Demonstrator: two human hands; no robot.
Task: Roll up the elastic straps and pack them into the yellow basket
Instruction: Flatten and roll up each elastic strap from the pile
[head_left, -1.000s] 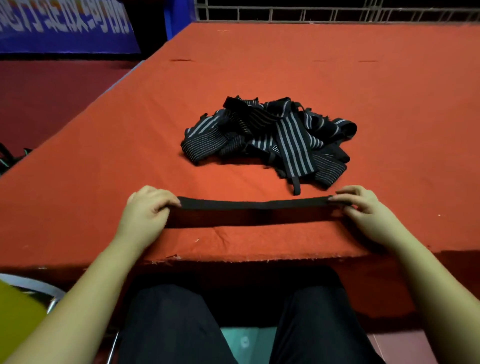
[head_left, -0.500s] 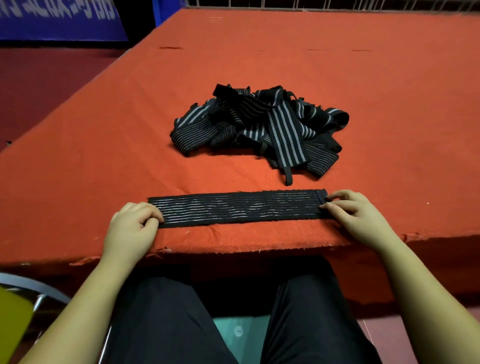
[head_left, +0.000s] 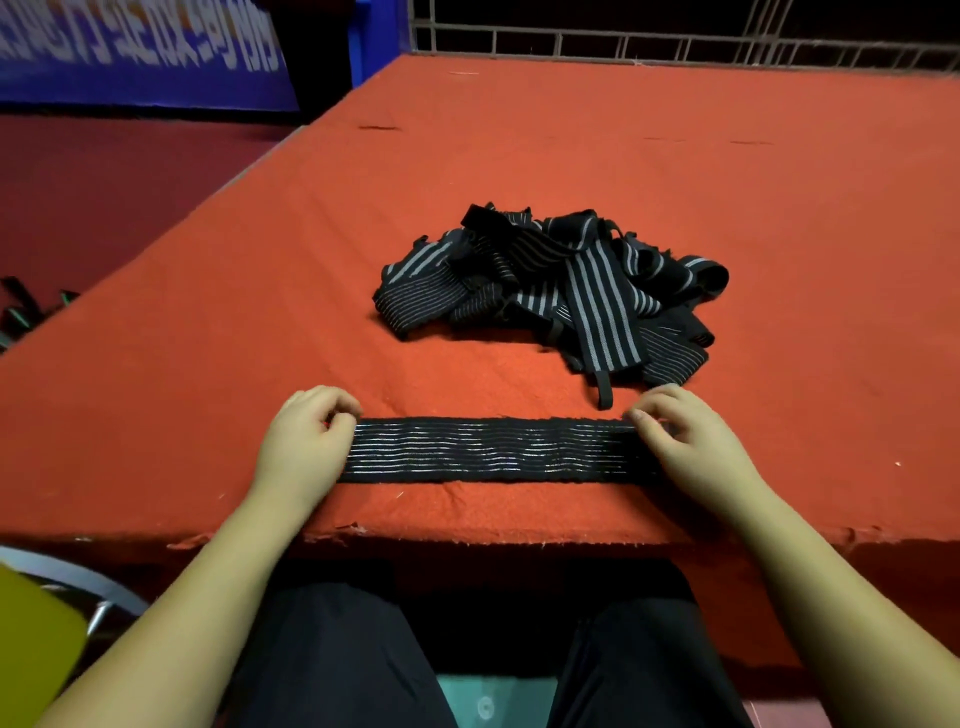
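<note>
A strap (head_left: 493, 449) held taut in the air a second ago now lies flat along the red table's (head_left: 260, 291) near edge, striped face up. The left hand (head_left: 304, 441) pinches its end at 9 o'clock with curled fingers and the right hand (head_left: 693, 447) pinches the end at 3 o'clock. More straps sit in a pile (head_left: 550, 291) at 12 o'clock, while a yellow basket (head_left: 31, 639) shows only a corner at 8 o'clock, its contents out of sight.

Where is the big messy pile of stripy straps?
In the head view, the pile of straps sits mid-table on the red cloth, just beyond the flat strap, nearer the right hand.
</note>
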